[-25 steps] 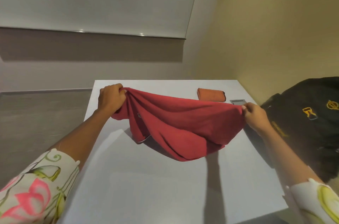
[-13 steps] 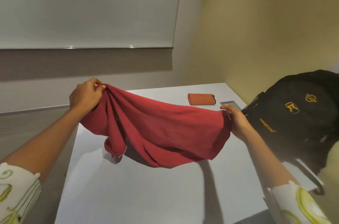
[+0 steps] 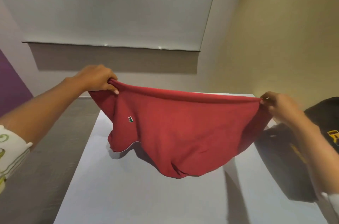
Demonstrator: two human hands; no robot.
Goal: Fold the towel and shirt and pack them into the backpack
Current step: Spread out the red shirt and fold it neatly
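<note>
A red shirt point(image 3: 183, 132) with a small green chest logo hangs stretched in the air above the white table point(image 3: 128, 196). My left hand point(image 3: 95, 78) grips its upper left edge, and my right hand point(image 3: 277, 106) pinches the upper right edge. The cloth sags in the middle and its lowest part hangs just above the tabletop. The black backpack point(image 3: 326, 113) with yellow marks stands at the table's right side, partly behind my right arm. The orange towel is hidden behind the raised shirt.
A grey floor point(image 3: 45, 159) lies left of the table. A beige wall runs close along the right, and a window blind point(image 3: 110, 3) covers the wall behind the table.
Both hands have lifted the shirt higher and pulled it wider apart, so its top edge is now taut. The view has tilted upward, and the shirt now hides the towel.
</note>
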